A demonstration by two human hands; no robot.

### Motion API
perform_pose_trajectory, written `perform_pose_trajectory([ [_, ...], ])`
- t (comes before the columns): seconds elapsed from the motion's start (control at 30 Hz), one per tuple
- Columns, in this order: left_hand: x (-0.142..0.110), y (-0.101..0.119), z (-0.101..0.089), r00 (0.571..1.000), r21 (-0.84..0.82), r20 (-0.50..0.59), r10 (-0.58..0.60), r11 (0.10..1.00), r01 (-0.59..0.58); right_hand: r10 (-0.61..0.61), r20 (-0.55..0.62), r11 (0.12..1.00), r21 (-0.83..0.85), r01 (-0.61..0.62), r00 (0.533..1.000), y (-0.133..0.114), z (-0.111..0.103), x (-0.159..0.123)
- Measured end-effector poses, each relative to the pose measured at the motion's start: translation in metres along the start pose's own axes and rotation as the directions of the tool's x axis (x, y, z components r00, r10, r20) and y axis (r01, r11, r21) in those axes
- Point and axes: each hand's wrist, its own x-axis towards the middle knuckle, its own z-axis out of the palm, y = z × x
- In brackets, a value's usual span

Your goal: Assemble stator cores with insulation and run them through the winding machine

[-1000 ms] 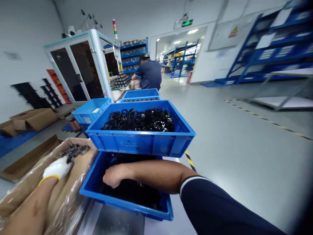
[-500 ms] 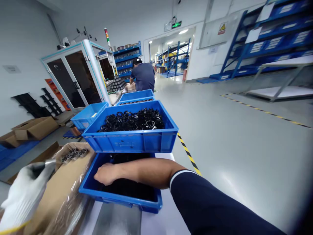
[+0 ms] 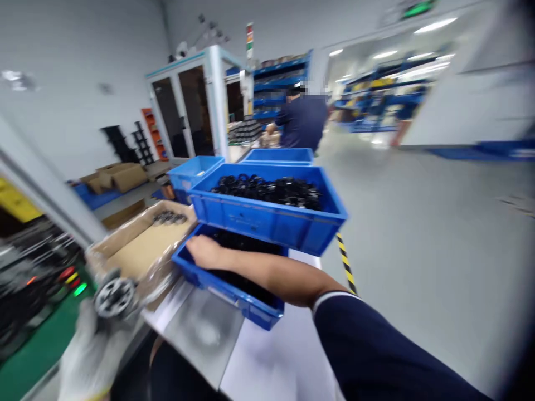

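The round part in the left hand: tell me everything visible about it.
The round part has a pale, metallic-looking circular rim around a darker interior broken by lighter spoke-like shapes; blur hides finer detail. One round face is turned towards the camera. The white-gloved left hand holds it raised, near the closest corner of the plastic-lined carton in the view. Whether it touches anything besides the glove cannot be told.

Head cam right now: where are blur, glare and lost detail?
Head view: blur softens the white-gloved left hand and the round silver-and-black part it holds; head view: hazy glare spot on the flat grey metal plate; head view: black contents of the lower blue plastic bin lose detail in the dark; head view: lit green sign smeared.
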Motion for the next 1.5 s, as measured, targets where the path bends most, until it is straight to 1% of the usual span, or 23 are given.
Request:
perform_pose_trajectory([
  [0.03, -0.009, -0.002, 0.01, 0.994, -0.168, -0.11, 0.025, 0.985, -0.043, -0.017, -0.056, 1.0, 0.012, 0.017, 0.998, -0.001, -0.001, -0.003],
  [0.07, -0.015, -0.002, 0.019, 0.992, -0.293, -0.125, 0.016, 0.955, -0.052, -0.041, -0.116, 0.999, 0.028, 0.045, 0.992, -0.002, -0.002, -0.004],
  [0.13, -0.017, -0.001, 0.03, 0.998, -0.431, -0.057, 0.035, 0.901, -0.056, -0.114, -0.223, 0.989, 0.071, 0.133, 0.968, -0.002, -0.004, -0.005],
  [0.17, -0.017, 0.0, 0.031, 0.999, -0.463, -0.013, 0.045, 0.885, -0.046, -0.171, -0.335, 0.971, 0.102, 0.216, 0.927, -0.004, -0.006, -0.005],
  [0.2, -0.017, 0.0, 0.031, 0.998, -0.481, 0.028, 0.057, 0.876, -0.036, -0.243, -0.462, 0.935, 0.123, 0.333, 0.853, -0.009, -0.009, -0.006],
  [0.23, -0.018, 0.001, 0.03, 0.996, -0.492, 0.058, 0.066, 0.87, -0.028, -0.305, -0.573, 0.885, 0.124, 0.449, 0.761, -0.015, -0.012, -0.008],
  [0.27, -0.02, 0.001, 0.028, 0.994, -0.499, 0.077, 0.071, 0.866, -0.023, -0.359, -0.659, 0.824, 0.109, 0.556, 0.661, -0.024, -0.017, -0.011],
  [0.3, -0.023, 0.0, 0.026, 0.993, -0.505, 0.085, 0.079, 0.863, -0.025, -0.404, -0.709, 0.763, 0.088, 0.64, 0.579, -0.034, -0.021, -0.015],
  [0.33, -0.025, 0.0, 0.025, 0.993, -0.509, 0.085, 0.086, 0.86, -0.031, -0.44, -0.724, 0.715, 0.075, 0.695, 0.531, -0.045, -0.024, -0.019],
  [0.37, -0.027, -0.001, 0.024, 0.992, -0.508, 0.083, 0.093, 0.861, -0.038, -0.458, -0.729, 0.681, 0.08, 0.728, 0.509, -0.057, -0.027, -0.023],
  [0.47, -0.032, -0.005, 0.022, 0.991, -0.465, 0.081, 0.108, 0.883, -0.058, -0.429, -0.752, 0.628, 0.15, 0.764, 0.501, -0.081, -0.026, -0.034],
  [0.53, -0.035, -0.01, 0.021, 0.989, -0.423, 0.074, 0.13, 0.902, -0.087, -0.404, -0.769, 0.619, 0.169, 0.767, 0.495, -0.088, -0.019, -0.038],
  [0.63, -0.041, -0.02, 0.019, 0.984, -0.327, 0.051, 0.169, 0.934, -0.144, -0.421, -0.768, 0.614, 0.15, 0.775, 0.482, -0.088, -0.006, -0.04],
  [0.77, -0.048, -0.033, 0.015, 0.976, -0.028, 0.043, 0.214, 0.977, -0.213, -0.467, -0.735, 0.612, 0.133, 0.78, 0.492, -0.087, 0.004, -0.041],
  [0.87, -0.052, -0.034, 0.013, 0.973, 0.097, 0.054, 0.226, 0.968, -0.231, -0.492, -0.728, 0.608, 0.107, 0.787, 0.478, -0.087, 0.007, -0.041],
  [0.93, -0.053, -0.03, 0.012, 0.979, 0.145, 0.036, 0.202, 0.968, -0.205, -0.507, -0.73, 0.592, 0.092, 0.801, 0.458, -0.086, 0.008, -0.041],
  [1.03, -0.054, -0.024, 0.01, 0.984, 0.145, 0.019, 0.178, 0.973, -0.179, -0.521, -0.728, 0.585, 0.075, 0.808, 0.445, -0.085, 0.01, -0.04],
  [1.1, -0.055, -0.024, 0.008, 0.984, 0.12, 0.043, 0.17, 0.977, -0.174, -0.539, -0.722, 0.589, 0.045, 0.807, 0.434, -0.085, 0.012, -0.039],
  [1.3, -0.054, -0.042, 0.013, 0.987, 0.125, 0.11, 0.116, 0.984, -0.13, -0.579, -0.692, 0.615, -0.023, 0.789, 0.431, -0.083, 0.02, -0.036],
  [1.37, -0.048, -0.047, 0.016, 0.985, 0.042, 0.102, 0.138, 0.989, -0.143, -0.589, -0.678, 0.614, -0.022, 0.789, 0.439, -0.078, 0.019, -0.033],
  [1.43, -0.04, -0.051, 0.02, 0.976, -0.035, 0.094, 0.196, 0.98, -0.193, -0.589, -0.658, 0.631, -0.012, 0.776, 0.469, -0.073, 0.016, -0.03],
  [1.47, -0.035, -0.053, 0.023, 0.965, -0.026, 0.088, 0.247, 0.969, -0.246, -0.584, -0.649, 0.647, -0.009, 0.763, 0.487, -0.071, 0.013, -0.029],
  [1.5, -0.029, -0.056, 0.027, 0.947, 0.042, 0.092, 0.308, 0.949, -0.313, -0.576, -0.643, 0.667, -0.014, 0.744, 0.505, -0.069, 0.009, -0.027],
])
